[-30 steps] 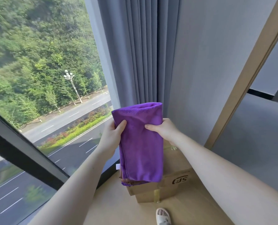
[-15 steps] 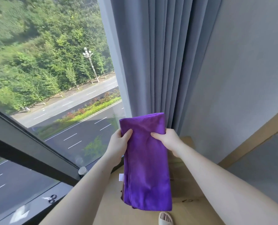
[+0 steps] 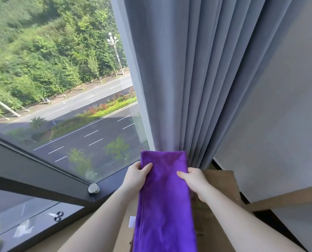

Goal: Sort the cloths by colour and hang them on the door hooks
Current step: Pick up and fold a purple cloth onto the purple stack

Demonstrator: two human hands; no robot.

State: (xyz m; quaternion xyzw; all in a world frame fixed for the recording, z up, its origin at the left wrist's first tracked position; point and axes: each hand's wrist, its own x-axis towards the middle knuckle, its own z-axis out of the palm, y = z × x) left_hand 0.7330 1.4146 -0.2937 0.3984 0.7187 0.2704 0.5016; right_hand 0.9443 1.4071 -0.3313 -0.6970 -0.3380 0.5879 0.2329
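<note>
A folded purple cloth (image 3: 165,197) hangs lengthwise in front of the person, its top edge at the foot of the grey curtain (image 3: 178,79). The left hand (image 3: 137,176) pinches the cloth's left edge near the top, thumb on the front and fingers behind; the right hand (image 3: 193,180) grips the right edge the same way. A small white tag (image 3: 132,221) sticks out low on the left edge. Behind the cloth lies a brown surface (image 3: 222,184), possibly a cardboard box. A round knob (image 3: 93,188) sits on the window frame (image 3: 42,177), with scissors (image 3: 58,216) lower left of it
</note>
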